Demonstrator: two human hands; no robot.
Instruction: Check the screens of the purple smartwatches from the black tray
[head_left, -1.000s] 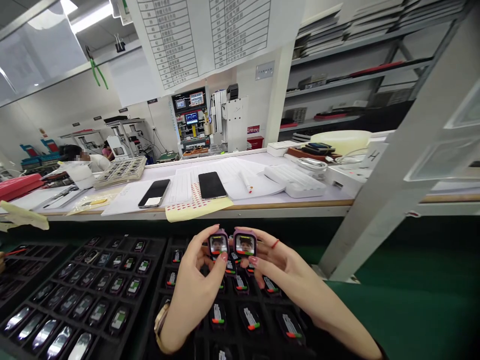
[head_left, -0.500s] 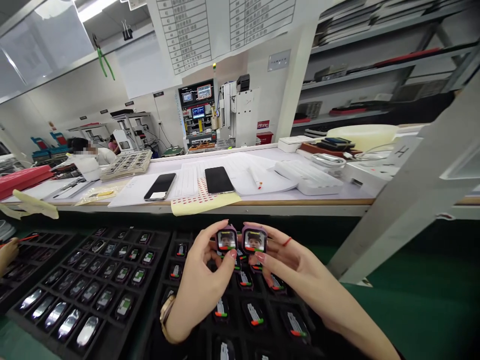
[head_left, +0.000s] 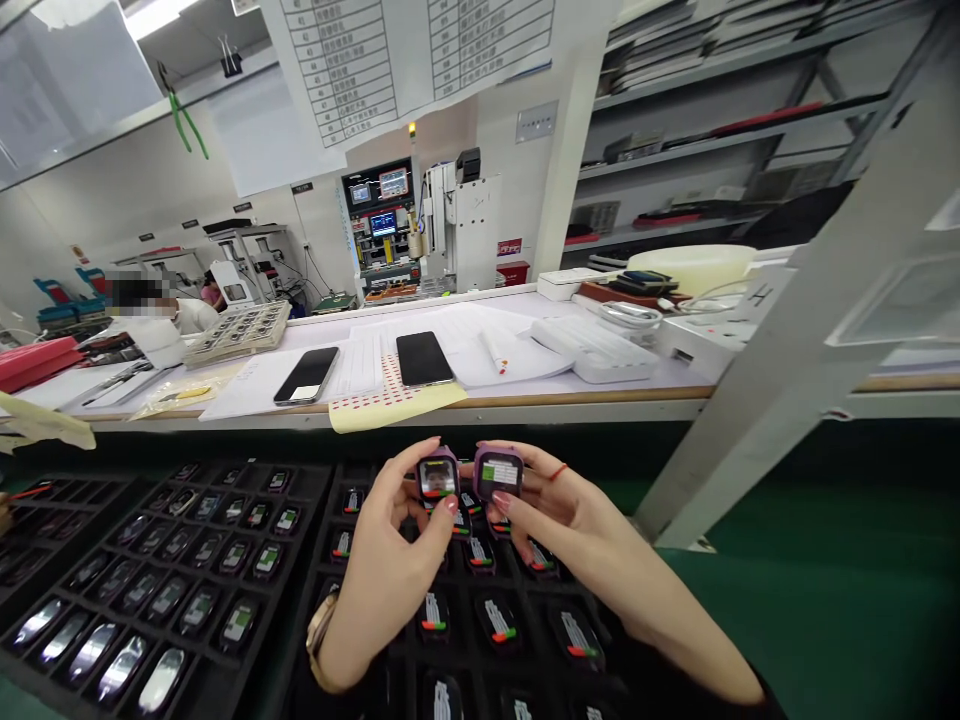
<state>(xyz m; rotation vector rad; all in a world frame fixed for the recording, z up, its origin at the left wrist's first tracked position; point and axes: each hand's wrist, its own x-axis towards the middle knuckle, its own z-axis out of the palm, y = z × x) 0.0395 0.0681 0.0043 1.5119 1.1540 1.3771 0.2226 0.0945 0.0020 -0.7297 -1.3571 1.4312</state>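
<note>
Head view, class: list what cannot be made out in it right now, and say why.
All in the head view:
Right smartwatch, in the right hand: screen text too small to read.
Left smartwatch, in the left hand: back turned away.
Smartwatch tray: partly hidden behind the left hand.
Printed chart: cut off by the top edge.

Green pliers (head_left: 178, 122) hanging, black phone (head_left: 424, 359) on dotted sheet (head_left: 401, 407), white pen (head_left: 492, 351) on paper (head_left: 469, 372)

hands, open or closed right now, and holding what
Left hand: closed, holding a purple-cased smartwatch.
Right hand: closed, holding another purple-cased smartwatch.
</note>
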